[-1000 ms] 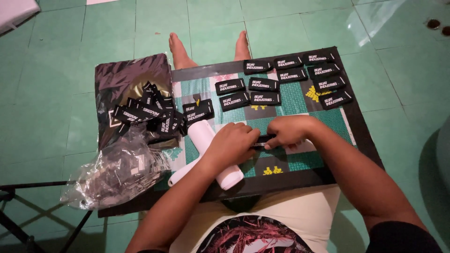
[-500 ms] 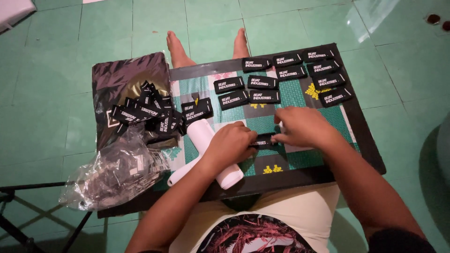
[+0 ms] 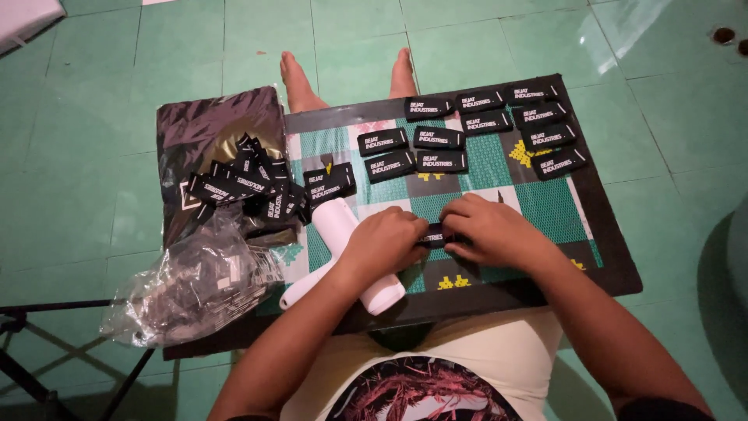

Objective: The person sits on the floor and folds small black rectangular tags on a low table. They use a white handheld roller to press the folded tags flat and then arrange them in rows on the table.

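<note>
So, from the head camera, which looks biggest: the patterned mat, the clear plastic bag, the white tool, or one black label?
1. Patterned mat
2. Clear plastic bag
3. White tool, partly hidden by the left hand
4. One black label

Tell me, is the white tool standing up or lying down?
Lying down. The white tool lies flat on the patterned board, its body slanting under the left hand, its handle pointing at the clear plastic bag.
</note>
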